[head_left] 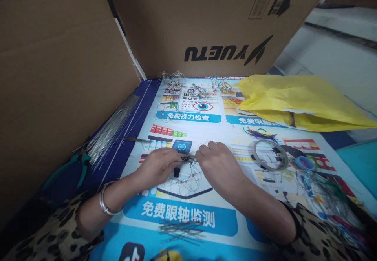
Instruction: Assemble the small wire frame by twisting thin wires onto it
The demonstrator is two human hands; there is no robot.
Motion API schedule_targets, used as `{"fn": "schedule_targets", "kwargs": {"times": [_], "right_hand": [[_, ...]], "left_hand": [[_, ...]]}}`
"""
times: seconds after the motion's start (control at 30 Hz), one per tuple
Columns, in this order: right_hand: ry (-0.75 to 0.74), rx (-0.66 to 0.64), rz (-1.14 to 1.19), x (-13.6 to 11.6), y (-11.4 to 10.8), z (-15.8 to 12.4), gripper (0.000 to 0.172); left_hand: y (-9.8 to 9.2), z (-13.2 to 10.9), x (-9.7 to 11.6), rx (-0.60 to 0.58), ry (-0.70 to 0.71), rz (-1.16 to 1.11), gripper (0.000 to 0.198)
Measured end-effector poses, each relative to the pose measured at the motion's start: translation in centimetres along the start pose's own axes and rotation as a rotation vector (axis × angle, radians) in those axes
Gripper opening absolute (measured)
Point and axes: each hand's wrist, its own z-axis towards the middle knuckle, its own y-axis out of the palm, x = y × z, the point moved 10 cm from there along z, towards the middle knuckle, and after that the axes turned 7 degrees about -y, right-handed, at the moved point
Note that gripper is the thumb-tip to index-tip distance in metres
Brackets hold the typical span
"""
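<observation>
My left hand (160, 167) is closed in a pinch over the printed sheet, its fingertips close to those of my right hand (216, 167). Both hands grip a thin wire piece (188, 178) that hangs between and below them. Its loops look silvery and seem to carry small beads. The exact part between the fingertips is too small to make out. A slim dark metal tool (136, 139) lies beyond my left hand. Short dark wires (182, 229) are bunched on the sheet nearer to me.
Long straight wires (113, 125) and teal-handled pliers (70, 170) lie at left. A tape roll (270, 155), tangled coloured wires (330, 194) and a yellow bag (294, 100) are at right. Wire pieces (200, 90) sit before the cardboard box (188, 25).
</observation>
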Motion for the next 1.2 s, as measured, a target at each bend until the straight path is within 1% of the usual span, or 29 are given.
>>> {"fn": "schedule_targets", "kwargs": {"times": [0.17,0.3,0.4,0.5,0.7,0.97,1.1,1.2], "right_hand": [[-0.037,0.024,-0.049,-0.3,-0.7,-0.3,0.008],[-0.073,0.026,-0.086,-0.4,-1.6,-1.6,0.007],[-0.055,0.012,-0.073,-0.1,-2.0,-2.6,0.01],[-0.034,-0.004,-0.059,0.1,-1.9,-3.1,0.012],[-0.064,0.006,-0.035,-0.5,-1.2,-2.9,0.013],[-0.033,-0.043,-0.04,0.2,-0.9,-2.7,0.014],[-0.021,-0.056,-0.045,0.4,-1.0,-2.5,0.014],[-0.009,-0.074,-0.048,0.5,-1.1,-2.4,0.014]], "left_hand": [[-0.2,0.0,-0.3,0.07,-0.033,0.003,0.014],[-0.5,0.1,-0.3,0.113,-0.047,-0.01,0.012],[-1.0,0.1,-0.4,0.161,-0.068,-0.016,0.011],[-1.4,0.1,-0.5,0.194,-0.085,-0.012,0.009],[-1.1,0.3,-0.8,0.135,-0.14,-0.036,0.01],[-0.8,0.5,-1.8,0.072,-0.252,-0.134,0.01],[-0.5,0.5,-2.2,0.042,-0.287,-0.129,0.015],[-0.3,0.5,-2.1,0.027,-0.277,-0.105,0.02]]}}
